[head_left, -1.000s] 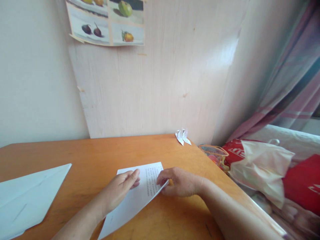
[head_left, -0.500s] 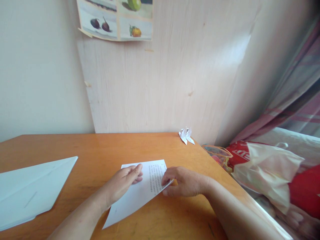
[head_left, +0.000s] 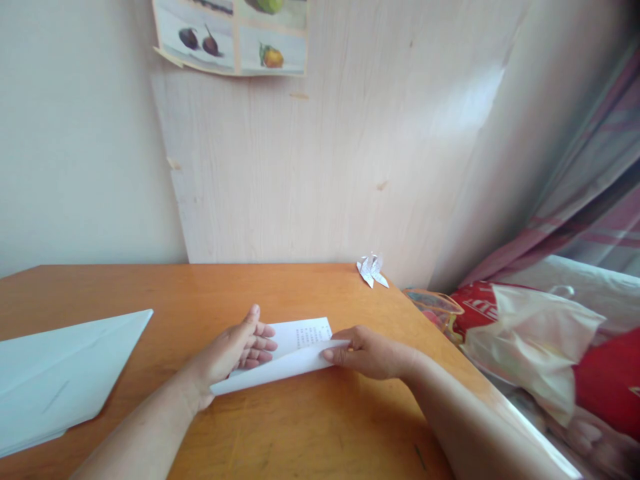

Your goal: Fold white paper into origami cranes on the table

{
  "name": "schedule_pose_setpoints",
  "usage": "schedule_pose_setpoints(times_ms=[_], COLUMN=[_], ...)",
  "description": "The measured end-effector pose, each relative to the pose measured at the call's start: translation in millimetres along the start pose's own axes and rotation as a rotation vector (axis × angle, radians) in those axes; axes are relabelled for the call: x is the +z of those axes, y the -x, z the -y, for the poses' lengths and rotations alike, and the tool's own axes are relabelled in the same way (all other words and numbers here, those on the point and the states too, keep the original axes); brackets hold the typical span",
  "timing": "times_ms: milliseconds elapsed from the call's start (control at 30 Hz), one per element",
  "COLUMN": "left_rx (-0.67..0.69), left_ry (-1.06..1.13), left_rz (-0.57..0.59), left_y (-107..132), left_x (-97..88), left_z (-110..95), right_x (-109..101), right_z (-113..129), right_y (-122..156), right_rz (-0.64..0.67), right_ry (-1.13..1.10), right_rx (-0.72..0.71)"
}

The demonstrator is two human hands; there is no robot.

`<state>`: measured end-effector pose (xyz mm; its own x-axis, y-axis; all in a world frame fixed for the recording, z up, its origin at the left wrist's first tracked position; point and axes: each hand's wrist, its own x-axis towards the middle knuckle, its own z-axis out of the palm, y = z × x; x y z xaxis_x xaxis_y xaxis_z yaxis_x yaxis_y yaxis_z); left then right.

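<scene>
A sheet of printed paper (head_left: 295, 367) lies in the middle of the table, its near part curled up and over toward the far edge. Rows of small print show on the flat far part. My right hand (head_left: 373, 352) pinches the raised edge at the right, thumb on the near side. At the left end of the sheet is my left hand (head_left: 245, 347), open, with its palm turned to the right and its fingers spread over the paper. The curled edge meets the left wrist, and nothing is gripped in that hand.
A stack of white paper (head_left: 75, 380) lies on the left of the wooden table (head_left: 280, 433). Folded paper pieces (head_left: 373, 269) stand at the far right corner. Bags (head_left: 535, 333) are piled beyond the right edge. Fruit pictures (head_left: 235, 40) hang on the wall board.
The sheet's near edge has been lifted and curled away from me. My left hand has opened and shifted left; my right hand has moved slightly farther away with the edge.
</scene>
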<state>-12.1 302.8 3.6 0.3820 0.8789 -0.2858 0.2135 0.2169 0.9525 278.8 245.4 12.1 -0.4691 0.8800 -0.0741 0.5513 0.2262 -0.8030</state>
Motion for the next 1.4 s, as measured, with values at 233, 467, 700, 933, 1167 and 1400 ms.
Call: schedule_pose_setpoints(times_ms=[233, 467, 700, 933, 1167, 1400], left_rx=[0.004, 0.194, 0.806, 1.043, 0.991, 0.906], left_ry=[0.142, 0.217, -0.497, -0.911, -1.054, -1.082], left_rz=[-0.037, -0.367, -0.816, -0.338, -0.21, -0.136], left_y=[3.2, 5.0, 19.2, 21.6, 11.2, 6.8], left_x=[-0.9, -4.8, 13.0, 46.5, 45.3, 44.4], left_z=[-6.9, -13.5, -9.9, 6.4, 19.7, 24.4], right_x=[1.0, 4.9, 9.5, 10.1, 9.7, 7.4], right_z=[-9.9, -20.7, -23.9, -23.4, -22.2, -19.5], right_y=[-7.5, -13.6, -17.5, -20.1, -17.9, -30.4], right_rz=[-0.064, -0.157, -0.166, -0.149, -0.118, -0.573], right_ry=[-0.042, -0.118, -0.219, -0.284, -0.324, 0.008], right_rx=[0.028, 0.073, 0.063, 0.06, 0.002, 0.074])
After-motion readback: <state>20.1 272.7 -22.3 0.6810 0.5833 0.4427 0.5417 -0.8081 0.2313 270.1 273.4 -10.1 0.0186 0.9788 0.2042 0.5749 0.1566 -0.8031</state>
